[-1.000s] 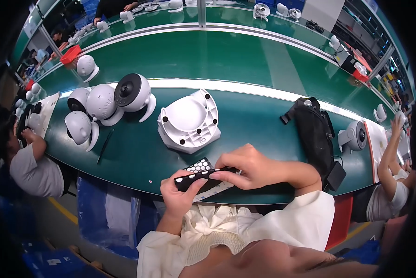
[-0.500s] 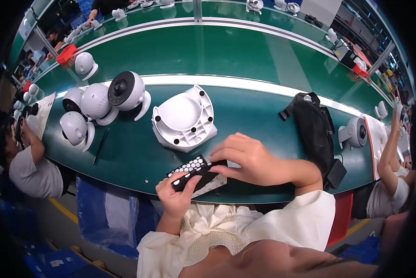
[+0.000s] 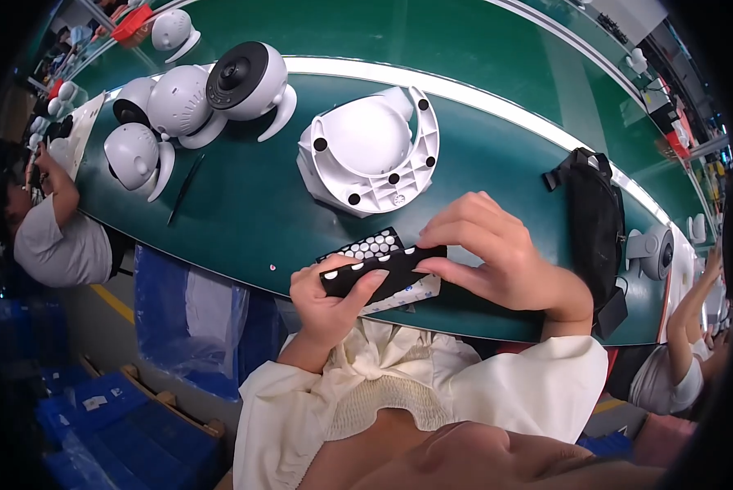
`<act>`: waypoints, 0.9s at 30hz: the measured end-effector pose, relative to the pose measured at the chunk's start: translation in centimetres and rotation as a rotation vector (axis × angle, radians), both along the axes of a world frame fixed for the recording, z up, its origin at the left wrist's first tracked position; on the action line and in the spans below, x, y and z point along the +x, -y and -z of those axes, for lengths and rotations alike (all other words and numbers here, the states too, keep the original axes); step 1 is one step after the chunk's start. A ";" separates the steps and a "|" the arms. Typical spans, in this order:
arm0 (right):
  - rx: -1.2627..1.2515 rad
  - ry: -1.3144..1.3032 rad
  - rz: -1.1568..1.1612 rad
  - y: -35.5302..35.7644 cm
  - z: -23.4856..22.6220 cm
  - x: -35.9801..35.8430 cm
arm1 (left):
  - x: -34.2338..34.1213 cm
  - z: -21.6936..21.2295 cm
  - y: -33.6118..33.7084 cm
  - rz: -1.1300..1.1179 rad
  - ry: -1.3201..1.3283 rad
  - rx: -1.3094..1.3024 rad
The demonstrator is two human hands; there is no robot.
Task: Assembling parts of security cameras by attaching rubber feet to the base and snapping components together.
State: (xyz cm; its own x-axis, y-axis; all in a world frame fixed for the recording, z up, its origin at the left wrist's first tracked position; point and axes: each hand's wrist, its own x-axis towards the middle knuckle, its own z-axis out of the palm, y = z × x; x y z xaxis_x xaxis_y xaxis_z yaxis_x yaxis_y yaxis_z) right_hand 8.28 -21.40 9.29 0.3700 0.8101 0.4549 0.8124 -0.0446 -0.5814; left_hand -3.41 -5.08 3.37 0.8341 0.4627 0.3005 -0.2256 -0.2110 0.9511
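Observation:
A bent black sheet [image 3: 393, 271] with rows of white round spots is held between my two hands, over the table's near edge. My left hand [image 3: 327, 296] grips its left end, thumb on top. At the right end my right hand [image 3: 491, 249] pinches the sheet's edge between thumb and fingers. Under it shows a pale paper strip [image 3: 411, 296] with blue marks. Just beyond my hands a white plastic camera housing [image 3: 358, 139] lies with its base facing up; several black round pads sit on its C-shaped rim.
White round cameras [image 3: 183, 100] cluster on the left of the green table [image 3: 244, 216], near a thin black pen-like tool [image 3: 187, 188]. On the right lie a black bag [image 3: 593, 233] and another camera [image 3: 651, 251]. Seated people [image 3: 64, 237] work at both sides.
The whole view has shifted, so the table things appear higher. Between my hands the black sheet now shows as a longer, flatter strip. Both hands keep hold of it.

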 end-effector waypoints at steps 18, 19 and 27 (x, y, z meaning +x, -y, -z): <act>-0.046 -0.019 0.009 -1.8 2.2 3.7 | 2.4 3.0 -0.7 0.656 0.106 -0.430; -0.051 0.031 -0.012 -2.1 2.6 3.7 | 2.3 3.5 -0.6 0.574 0.024 -0.433; -0.019 0.101 0.070 -2.7 4.0 3.9 | 2.8 4.3 -0.9 0.612 0.201 -0.563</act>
State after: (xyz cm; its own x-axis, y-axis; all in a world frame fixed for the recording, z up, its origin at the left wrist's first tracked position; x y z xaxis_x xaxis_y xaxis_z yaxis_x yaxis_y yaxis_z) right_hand 12.16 -18.68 5.26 0.3790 0.7929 0.4771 0.8611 -0.1134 -0.4956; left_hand -0.66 -4.14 -0.92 0.9412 0.0727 0.3300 -0.3212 0.4955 0.8070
